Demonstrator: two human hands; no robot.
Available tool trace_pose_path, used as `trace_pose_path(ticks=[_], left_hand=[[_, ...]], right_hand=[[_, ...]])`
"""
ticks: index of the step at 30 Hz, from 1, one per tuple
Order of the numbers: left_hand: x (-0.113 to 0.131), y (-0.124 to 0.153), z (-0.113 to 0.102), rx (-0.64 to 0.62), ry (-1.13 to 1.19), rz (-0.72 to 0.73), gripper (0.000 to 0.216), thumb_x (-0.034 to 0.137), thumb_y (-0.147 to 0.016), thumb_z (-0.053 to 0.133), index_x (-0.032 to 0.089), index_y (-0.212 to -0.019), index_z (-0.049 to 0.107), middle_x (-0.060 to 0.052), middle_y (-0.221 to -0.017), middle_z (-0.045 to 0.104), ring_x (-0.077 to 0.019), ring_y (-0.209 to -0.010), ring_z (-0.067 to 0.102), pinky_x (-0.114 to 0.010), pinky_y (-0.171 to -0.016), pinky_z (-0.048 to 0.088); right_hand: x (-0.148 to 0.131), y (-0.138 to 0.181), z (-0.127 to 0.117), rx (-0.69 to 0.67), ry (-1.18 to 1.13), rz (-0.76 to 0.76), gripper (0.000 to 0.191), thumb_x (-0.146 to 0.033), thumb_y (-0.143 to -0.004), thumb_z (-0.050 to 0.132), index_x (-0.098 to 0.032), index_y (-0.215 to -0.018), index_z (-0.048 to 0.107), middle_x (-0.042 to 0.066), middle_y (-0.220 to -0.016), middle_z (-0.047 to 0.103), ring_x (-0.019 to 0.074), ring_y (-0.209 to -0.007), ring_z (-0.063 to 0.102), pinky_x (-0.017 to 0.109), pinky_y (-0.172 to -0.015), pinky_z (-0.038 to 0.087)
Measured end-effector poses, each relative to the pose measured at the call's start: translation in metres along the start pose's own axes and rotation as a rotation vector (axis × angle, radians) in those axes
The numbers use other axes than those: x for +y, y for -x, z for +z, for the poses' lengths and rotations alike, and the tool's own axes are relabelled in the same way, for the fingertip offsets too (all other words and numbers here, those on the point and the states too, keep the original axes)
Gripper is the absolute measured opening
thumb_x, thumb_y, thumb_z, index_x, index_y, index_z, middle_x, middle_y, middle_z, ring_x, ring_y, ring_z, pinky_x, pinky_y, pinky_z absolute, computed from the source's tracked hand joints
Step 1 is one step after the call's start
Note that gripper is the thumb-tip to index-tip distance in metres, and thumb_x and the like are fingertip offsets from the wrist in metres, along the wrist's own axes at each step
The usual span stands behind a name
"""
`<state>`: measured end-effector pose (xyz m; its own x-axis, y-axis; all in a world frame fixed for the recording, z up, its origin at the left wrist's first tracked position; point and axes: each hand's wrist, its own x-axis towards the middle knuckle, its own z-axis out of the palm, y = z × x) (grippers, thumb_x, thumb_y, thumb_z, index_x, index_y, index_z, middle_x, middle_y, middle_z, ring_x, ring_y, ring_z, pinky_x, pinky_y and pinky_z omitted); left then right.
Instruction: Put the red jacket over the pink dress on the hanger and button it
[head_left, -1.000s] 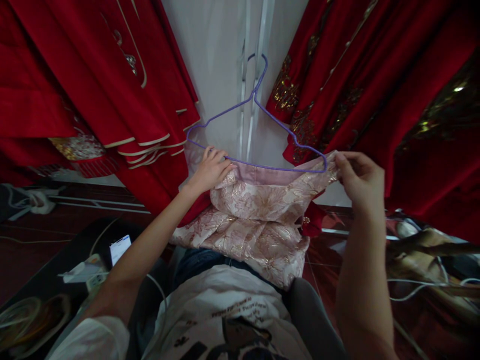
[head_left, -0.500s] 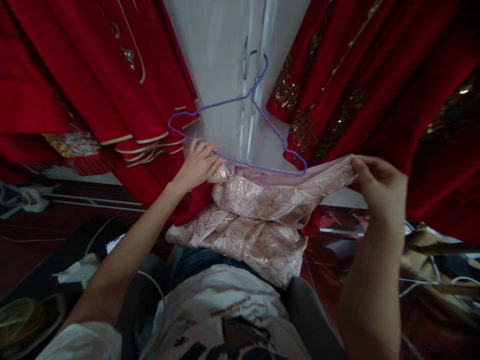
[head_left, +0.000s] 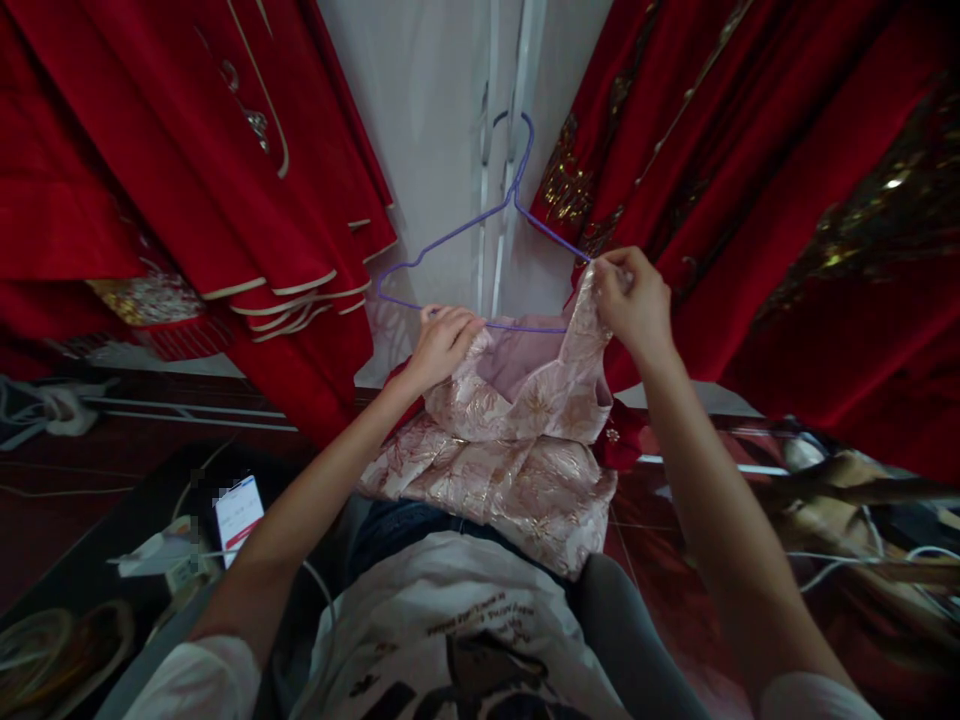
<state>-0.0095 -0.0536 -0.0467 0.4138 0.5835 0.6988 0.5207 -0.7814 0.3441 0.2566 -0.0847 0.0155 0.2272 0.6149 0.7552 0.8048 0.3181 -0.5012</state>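
Observation:
A purple wire hanger [head_left: 463, 230] hangs in front of a white wall, between red garments. A pink and gold brocade garment [head_left: 517, 440] drapes from it down onto my lap. My left hand [head_left: 444, 345] is closed on the garment's left edge together with the hanger's bottom bar. My right hand [head_left: 634, 300] pinches the garment's right corner and holds it up against the hanger's right shoulder. The hanger's right end is hidden behind that hand and the cloth.
Red embroidered garments hang at the left [head_left: 187, 170] and right [head_left: 750, 190]. A phone [head_left: 238, 507] with a lit screen lies at the lower left among cables and a power strip [head_left: 161, 550]. More cables lie on the dark red floor at the right [head_left: 862, 560].
My right hand has swung in from the far right and upward, carrying the garment's corner to the hanger's right shoulder. The hanger has swung back to the right. My left hand keeps its grip.

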Motion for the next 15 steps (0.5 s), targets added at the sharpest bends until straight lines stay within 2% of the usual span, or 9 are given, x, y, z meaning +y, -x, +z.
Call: trace_pose_path(ticks=[2, 4, 6, 8, 11, 15], left_hand=[[-0.011, -0.007, -0.011, 0.084, 0.115, -0.022, 0.04, 0.046, -0.098, 0.038, 0.02, -0.085, 0.065, -0.004, -0.096, 0.069, -0.0167, -0.095, 0.06, -0.037, -0.096, 0.036], [-0.028, -0.011, -0.026, 0.241, 0.22, -0.071, 0.042, 0.053, -0.094, 0.043, 0.019, -0.08, 0.064, -0.004, -0.094, 0.066, -0.016, -0.091, 0.059, -0.032, -0.086, 0.042], [-0.047, -0.01, -0.043, 0.43, 0.272, -0.158, 0.044, 0.057, -0.09, 0.049, 0.019, -0.07, 0.059, -0.002, -0.078, 0.061, -0.0139, -0.077, 0.056, -0.027, -0.074, 0.043], [-0.066, -0.004, -0.055, 0.56, 0.282, -0.26, 0.046, 0.057, -0.088, 0.053, 0.019, -0.062, 0.052, 0.002, -0.061, 0.049, -0.0114, -0.062, 0.047, -0.024, -0.062, 0.039], [-0.085, 0.011, -0.064, 0.655, 0.268, -0.387, 0.049, 0.055, -0.085, 0.057, 0.018, -0.056, 0.046, 0.004, -0.053, 0.035, -0.0094, -0.053, 0.036, -0.023, -0.053, 0.032], [-0.097, 0.026, -0.059, 0.7, 0.294, -0.47, 0.048, 0.054, -0.083, 0.06, 0.017, -0.055, 0.048, 0.004, -0.054, 0.036, -0.0084, -0.053, 0.034, -0.022, -0.053, 0.031]], right_hand=[[0.006, 0.002, 0.006, 0.018, -0.035, -0.027, 0.022, -0.041, -0.092, 0.052, -0.024, -0.096, 0.065, 0.002, -0.088, 0.068, 0.0176, -0.083, 0.064, 0.033, -0.082, 0.048], [0.015, 0.0, 0.006, 0.056, -0.087, -0.046, 0.024, -0.045, -0.09, 0.054, -0.024, -0.096, 0.063, 0.003, -0.086, 0.066, 0.0184, -0.081, 0.064, 0.034, -0.08, 0.049], [0.025, -0.006, 0.003, 0.084, -0.144, -0.049, 0.028, -0.05, -0.087, 0.058, -0.024, -0.093, 0.063, 0.003, -0.082, 0.065, 0.0195, -0.079, 0.063, 0.035, -0.076, 0.051], [0.033, -0.013, 0.0, 0.082, -0.197, -0.053, 0.029, -0.053, -0.084, 0.061, -0.024, -0.088, 0.062, 0.004, -0.078, 0.064, 0.0201, -0.076, 0.062, 0.036, -0.071, 0.051], [0.039, -0.022, -0.002, 0.059, -0.256, -0.08, 0.03, -0.054, -0.081, 0.065, -0.025, -0.081, 0.061, 0.004, -0.077, 0.063, 0.0209, -0.076, 0.063, 0.037, -0.07, 0.052], [0.039, -0.025, -0.001, 0.054, -0.284, -0.098, 0.029, -0.052, -0.081, 0.066, -0.025, -0.078, 0.06, 0.004, -0.076, 0.063, 0.0209, -0.075, 0.063, 0.038, -0.07, 0.051]])
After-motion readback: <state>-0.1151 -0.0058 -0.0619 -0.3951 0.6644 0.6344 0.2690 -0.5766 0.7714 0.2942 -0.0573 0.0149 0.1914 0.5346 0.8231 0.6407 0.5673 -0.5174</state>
